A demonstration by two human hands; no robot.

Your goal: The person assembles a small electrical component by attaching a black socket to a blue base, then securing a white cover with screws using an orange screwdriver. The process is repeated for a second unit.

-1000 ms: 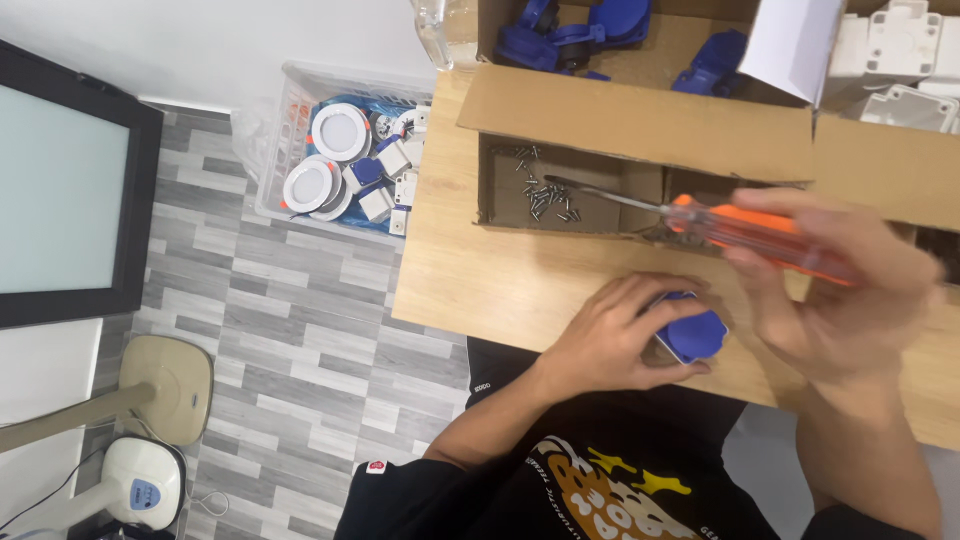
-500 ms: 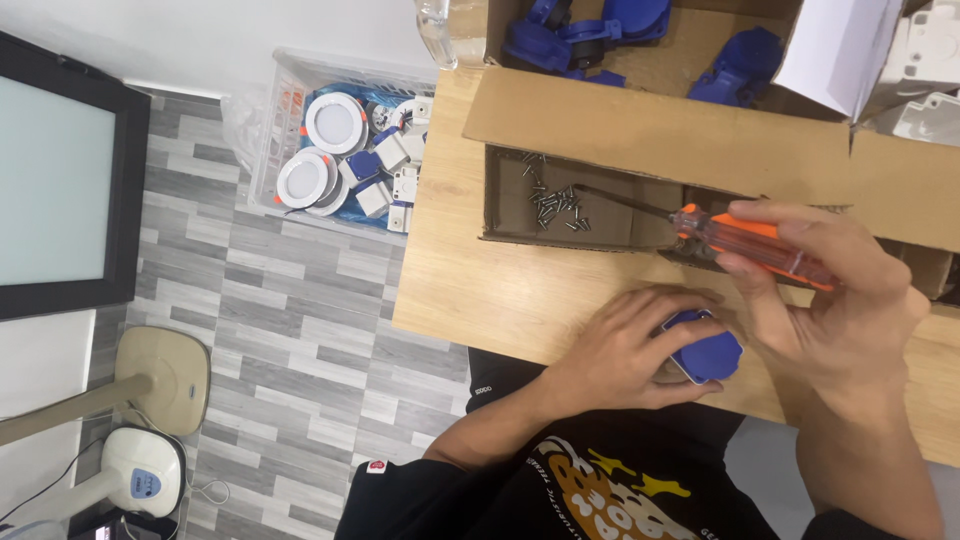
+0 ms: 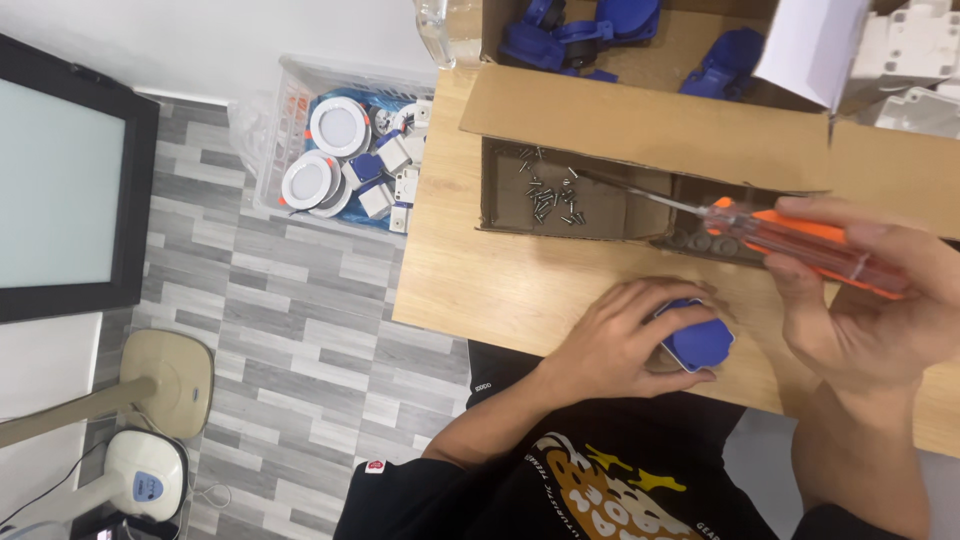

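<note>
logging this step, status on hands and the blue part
Left hand gripping blue part on table. Right hand holding orange screwdriver, tip over screws. Nothing between.

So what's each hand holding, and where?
Right hand holds the screwdriver by its orange handle; left hand covers the blue part on the table from above.

A black-framed pale screen [image 3: 60, 180] stands far left, brown cardboard boxes [image 3: 640, 125] on the table's far side.
</note>
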